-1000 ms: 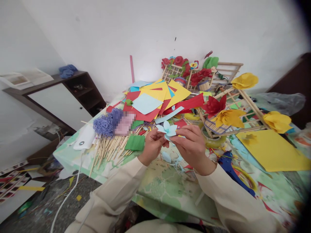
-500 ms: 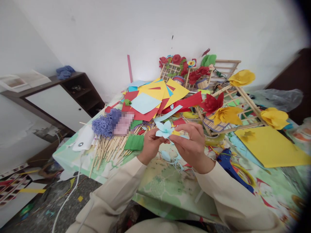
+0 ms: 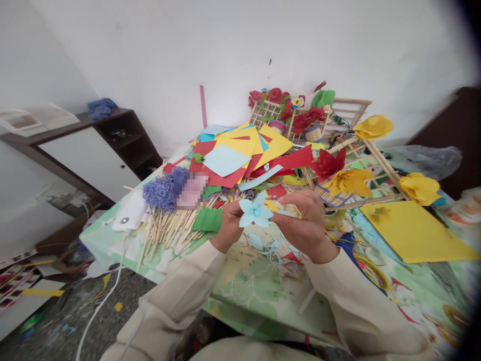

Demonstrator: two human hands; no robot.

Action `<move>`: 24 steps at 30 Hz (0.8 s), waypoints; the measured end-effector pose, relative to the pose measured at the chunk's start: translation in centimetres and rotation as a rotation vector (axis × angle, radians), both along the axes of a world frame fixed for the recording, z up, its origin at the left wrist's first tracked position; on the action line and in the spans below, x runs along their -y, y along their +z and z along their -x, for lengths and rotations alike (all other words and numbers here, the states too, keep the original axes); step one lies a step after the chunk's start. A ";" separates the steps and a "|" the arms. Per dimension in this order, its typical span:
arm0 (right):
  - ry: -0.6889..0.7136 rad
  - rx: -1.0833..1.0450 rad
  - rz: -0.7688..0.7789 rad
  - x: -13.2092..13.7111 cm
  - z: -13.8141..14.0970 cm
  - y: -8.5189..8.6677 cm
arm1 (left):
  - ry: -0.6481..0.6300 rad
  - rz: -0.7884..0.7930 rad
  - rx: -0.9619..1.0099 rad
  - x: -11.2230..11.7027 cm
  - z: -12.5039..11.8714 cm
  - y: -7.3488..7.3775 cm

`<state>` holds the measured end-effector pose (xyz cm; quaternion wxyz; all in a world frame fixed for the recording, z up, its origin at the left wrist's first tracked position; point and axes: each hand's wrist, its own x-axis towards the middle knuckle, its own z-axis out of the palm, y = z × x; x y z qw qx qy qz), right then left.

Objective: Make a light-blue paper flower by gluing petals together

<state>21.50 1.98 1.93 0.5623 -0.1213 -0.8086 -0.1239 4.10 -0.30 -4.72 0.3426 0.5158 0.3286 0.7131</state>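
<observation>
A light blue paper flower [image 3: 256,209] with pointed petals and a fringed centre faces me above the near part of the table. My left hand [image 3: 230,224] is closed on it from the left, its fingertips partly hidden behind the petals. On the other side, my right hand [image 3: 306,223] pinches a small light blue piece of paper [image 3: 288,213] between thumb and fingers. Its thumb tip is close to the flower's right petal; whether they touch, I cannot tell. Below the hands lie light blue paper scraps [image 3: 268,246].
Coloured paper sheets [image 3: 225,159] are piled behind the hands. To the left are bamboo sticks [image 3: 165,233], purple yarn [image 3: 161,193] and a green crepe strip [image 3: 207,220]. At right stand stick frames with paper flowers [image 3: 349,183], a yellow sheet [image 3: 417,233] and tape rolls [image 3: 376,273].
The flower has turned so that its open face points towards me. My right hand has shifted slightly right, still pinching the blue paper piece.
</observation>
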 end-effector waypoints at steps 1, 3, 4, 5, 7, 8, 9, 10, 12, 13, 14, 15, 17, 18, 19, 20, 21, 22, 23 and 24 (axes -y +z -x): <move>0.003 0.008 0.000 0.0 -0.1 0.1 | 0.000 0.002 0.000 0.0 0.0 0.1; 0.000 0.028 0.006 -0.1 -0.3 0.2 | -0.012 0.013 0.001 0.0 -0.1 0.1; -0.004 0.037 0.010 -0.1 -0.3 0.2 | -0.024 0.020 0.003 0.0 -0.1 0.1; -0.011 0.045 0.014 -0.1 -0.4 0.3 | -0.040 0.026 0.008 0.0 -0.1 0.0; -0.027 0.060 0.026 -0.2 -0.4 0.2 | -0.079 0.040 0.026 -0.1 -0.2 -0.2; -0.029 0.059 0.028 -0.2 -0.4 0.2 | -0.103 0.043 0.048 -0.1 -0.2 -0.3; -0.028 0.056 0.029 -0.2 -0.3 0.2 | -0.133 0.051 0.072 -0.2 -0.3 -0.3; -0.026 0.052 0.031 -0.2 -0.3 0.1 | -0.165 0.063 0.099 -0.3 -0.3 -0.4; -0.017 0.050 0.029 -0.2 -0.2 0.1 | -0.219 0.082 0.145 -0.3 -0.4 -0.4; -0.012 0.055 0.028 -0.2 -0.1 0.0 | -0.233 0.083 0.154 -0.4 -0.4 -0.3; -0.010 0.066 0.029 -0.1 -0.1 0.0 | -0.234 0.077 0.146 -0.4 -0.4 -0.3; -0.008 0.074 0.033 -0.1 -0.1 0.0 | -0.224 0.065 0.123 -0.4 -0.4 -0.4; -0.010 0.086 0.046 -0.1 -0.1 0.0 | -0.182 0.041 0.058 -0.4 -0.2 -0.6; -0.015 0.087 0.052 -0.1 -0.1 0.0 | -0.158 0.039 0.028 -0.4 -0.2 -0.8; -0.022 0.088 0.058 -0.1 -0.1 0.0 | -0.140 0.044 0.009 -0.4 -0.1 -1.1; -0.027 0.089 0.061 -0.1 -0.1 0.0 | -0.130 0.055 0.003 -0.5 0.0 -1.3; -0.030 0.088 0.060 -0.1 -0.1 0.1 | -0.124 0.069 0.010 -0.5 0.0 -1.6; -0.032 0.087 0.057 -0.2 -0.1 0.1 | -0.117 0.083 0.020 -0.6 0.1 -1.8; -0.034 0.089 0.054 -0.2 -0.2 0.1 | -0.104 0.096 0.023 -0.6 0.1 -1.9; -0.035 0.093 0.053 -0.3 -0.2 0.1 | -0.083 0.107 0.014 -0.6 0.2 -2.0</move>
